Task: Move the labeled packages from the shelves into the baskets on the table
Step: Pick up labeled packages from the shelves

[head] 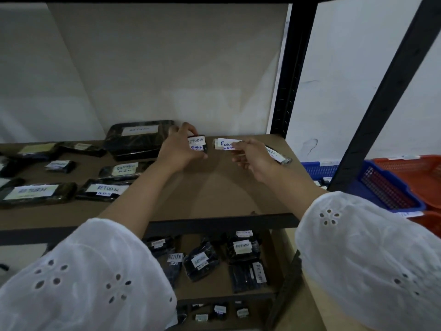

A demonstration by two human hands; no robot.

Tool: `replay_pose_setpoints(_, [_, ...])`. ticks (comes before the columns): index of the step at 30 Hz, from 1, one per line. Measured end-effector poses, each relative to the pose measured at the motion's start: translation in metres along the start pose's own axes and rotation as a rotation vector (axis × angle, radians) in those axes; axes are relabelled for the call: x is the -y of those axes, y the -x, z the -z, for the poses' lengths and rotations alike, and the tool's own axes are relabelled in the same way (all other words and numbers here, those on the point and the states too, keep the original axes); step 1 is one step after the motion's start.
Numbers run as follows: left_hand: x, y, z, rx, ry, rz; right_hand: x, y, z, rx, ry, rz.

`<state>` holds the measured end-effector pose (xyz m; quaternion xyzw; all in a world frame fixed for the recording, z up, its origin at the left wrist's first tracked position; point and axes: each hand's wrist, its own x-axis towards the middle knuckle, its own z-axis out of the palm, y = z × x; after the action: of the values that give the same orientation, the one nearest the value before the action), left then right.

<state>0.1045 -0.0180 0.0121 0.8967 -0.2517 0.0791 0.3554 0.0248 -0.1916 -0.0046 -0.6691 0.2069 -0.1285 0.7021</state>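
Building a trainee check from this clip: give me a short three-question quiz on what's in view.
1. True or false: the left hand grips a small black package labelled RETURN.
2. Which basket colours show right of the shelf? A) green and yellow B) blue and orange C) grey and white
3. Fill in: the label on the pale package pinched by the right hand reads ___.
Key: 1 true; 2 B, the blue basket and orange basket; 3 Return.
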Motion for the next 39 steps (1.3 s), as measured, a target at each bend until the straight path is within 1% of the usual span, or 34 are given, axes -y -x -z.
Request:
replay_pose_setpoints(4, [-0.003,0.035,0.019,-0.045,0.228,-0.047,0.003,0.027,-0.008,0.019,-0.058,-0.025])
replay_pose_setpoints(8, [-0.006,0.078,0.040,-0.007,0.442,-0.030,0.000,0.065,-0.013,0.056,-0.097,-0.005])
replay_pose_setpoints(12, [-0.010,0.120,0.053,0.048,0.514,-0.040,-0.007,0.105,-0.012,0.075,-0.146,0.014])
replay_pose_setpoints(15, [-0.018,0.146,0.057,0.033,0.540,-0.032,-0.015,0.131,-0.005,0.092,-0.167,0.026])
replay_pose_setpoints(21, [-0.050,0.190,0.049,0.033,0.610,0.007,-0.026,0.164,0.027,0.135,-0.133,0.005])
replay_pose_setpoints(25, [-0.085,0.215,0.033,0.070,0.633,0.027,-0.025,0.179,0.068,0.141,-0.114,0.020])
replay_pose_setpoints(29, [-0.133,0.233,0.001,0.133,0.833,0.162,-0.026,0.198,0.129,0.180,-0.102,0.052])
replay_pose_setpoints(33, [-0.185,0.252,-0.047,0.134,1.010,0.239,-0.030,0.216,0.200,0.207,-0.104,0.050])
replay_pose_setpoints(39, [-0.257,0.262,-0.124,0.152,1.072,0.322,-0.039,0.220,0.301,0.174,-0.134,0.032])
